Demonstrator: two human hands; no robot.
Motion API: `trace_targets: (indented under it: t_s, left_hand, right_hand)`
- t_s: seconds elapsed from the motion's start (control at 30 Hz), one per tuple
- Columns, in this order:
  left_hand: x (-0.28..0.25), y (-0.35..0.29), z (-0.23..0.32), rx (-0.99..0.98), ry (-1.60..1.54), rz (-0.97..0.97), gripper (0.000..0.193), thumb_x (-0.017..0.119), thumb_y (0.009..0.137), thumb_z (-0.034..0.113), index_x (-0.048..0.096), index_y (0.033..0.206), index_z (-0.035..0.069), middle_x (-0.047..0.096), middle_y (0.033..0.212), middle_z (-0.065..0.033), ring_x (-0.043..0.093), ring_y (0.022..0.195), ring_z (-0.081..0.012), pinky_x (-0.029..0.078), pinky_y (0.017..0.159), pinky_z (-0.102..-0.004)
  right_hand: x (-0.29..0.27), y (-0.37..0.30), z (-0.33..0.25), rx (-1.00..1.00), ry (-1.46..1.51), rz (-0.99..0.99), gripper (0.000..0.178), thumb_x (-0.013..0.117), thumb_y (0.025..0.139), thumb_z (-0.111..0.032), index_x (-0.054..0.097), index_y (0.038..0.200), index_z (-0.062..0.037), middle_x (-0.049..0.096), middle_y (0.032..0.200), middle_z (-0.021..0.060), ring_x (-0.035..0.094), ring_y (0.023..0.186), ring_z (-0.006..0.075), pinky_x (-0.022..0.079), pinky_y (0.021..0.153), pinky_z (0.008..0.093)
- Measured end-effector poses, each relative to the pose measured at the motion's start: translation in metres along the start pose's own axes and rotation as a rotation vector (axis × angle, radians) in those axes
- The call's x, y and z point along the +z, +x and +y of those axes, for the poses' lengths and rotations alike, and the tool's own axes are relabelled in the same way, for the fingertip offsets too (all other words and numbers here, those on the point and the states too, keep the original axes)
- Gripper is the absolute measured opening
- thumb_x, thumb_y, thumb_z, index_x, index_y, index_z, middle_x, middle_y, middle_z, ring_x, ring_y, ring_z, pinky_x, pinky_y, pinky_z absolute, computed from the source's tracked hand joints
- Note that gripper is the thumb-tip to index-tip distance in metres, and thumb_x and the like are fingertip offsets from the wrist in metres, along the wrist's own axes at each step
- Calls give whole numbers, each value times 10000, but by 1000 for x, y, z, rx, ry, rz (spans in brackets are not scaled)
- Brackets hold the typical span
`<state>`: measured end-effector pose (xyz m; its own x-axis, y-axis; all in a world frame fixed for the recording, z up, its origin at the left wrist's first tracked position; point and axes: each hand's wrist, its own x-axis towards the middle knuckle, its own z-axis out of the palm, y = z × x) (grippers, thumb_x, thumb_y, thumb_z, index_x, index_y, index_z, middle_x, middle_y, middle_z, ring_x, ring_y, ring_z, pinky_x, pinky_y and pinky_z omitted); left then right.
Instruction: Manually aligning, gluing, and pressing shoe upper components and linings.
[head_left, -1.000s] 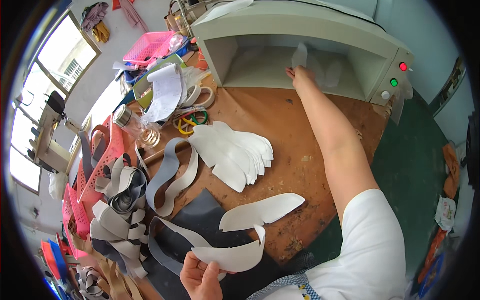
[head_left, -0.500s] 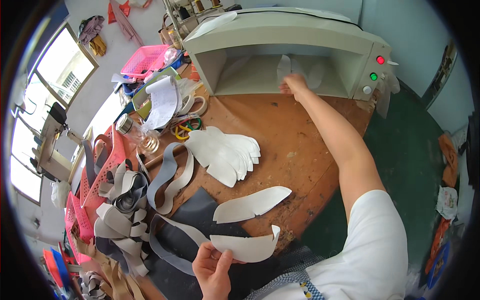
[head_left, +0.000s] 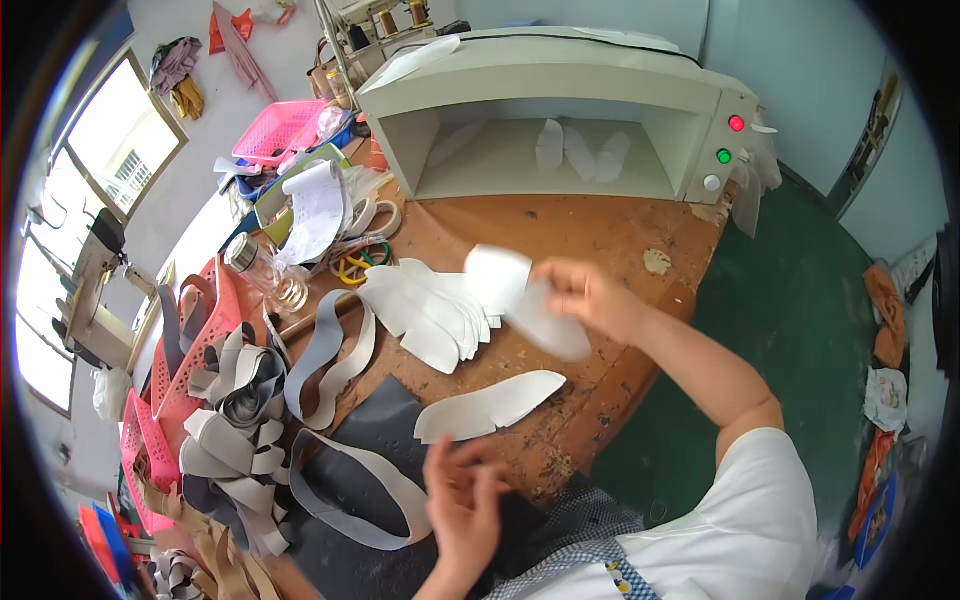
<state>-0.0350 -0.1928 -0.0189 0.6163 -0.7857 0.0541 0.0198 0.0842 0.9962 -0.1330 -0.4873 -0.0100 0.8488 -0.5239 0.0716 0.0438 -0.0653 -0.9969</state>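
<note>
Pinching a bent white piece near the middle of the head view, the right hand holds it above the table, while the left hand, lower centre, appears empty with fingers loosely spread. The handling looks partway along: pale pieces lie inside the box-shaped machine at upper centre, and a fanned stack and a lone cut piece lie nearer the centre, though which are finished cannot be told.

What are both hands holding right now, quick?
Left hand: open, fingers loosely curled, apparently holding nothing.
Right hand: closed on a white cut piece, which looks blurred.
</note>
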Motion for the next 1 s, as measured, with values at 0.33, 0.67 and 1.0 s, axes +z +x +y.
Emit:
trace_targets:
  t_s: [0.33, 0.67, 1.0]
  left_hand:
    - [9, -12, -48, -225, 240, -354, 162, 585, 975, 15, 615, 1121, -48, 713, 896, -96, 701, 712, -110, 552, 535, -219]
    - [5, -6, -51, -210, 190, -359, 155, 565, 977, -13, 604, 1123, -51, 700, 899, -107, 700, 709, -107, 561, 565, -217]
    - [4, -9, -49, -224, 200, -369, 169, 580, 973, 10, 609, 1132, -37, 686, 887, -91, 709, 713, -116, 561, 567, -227]
  right_hand:
    - [-143, 285, 60, -193, -410, 898, 302, 711, 859, -149, 672, 1145, -57, 707, 998, 120, 672, 910, 211, 528, 763, 340]
    - [-129, 289, 92, 160, -1114, 957, 321, 702, 856, -246, 682, 1044, 15, 674, 1099, 253, 662, 1041, 368, 551, 855, 472]
    - [-165, 223, 81, 207, -1623, 529, 263, 640, 868, -245, 698, 1009, -31, 710, 974, 202, 683, 939, 389, 559, 810, 474]
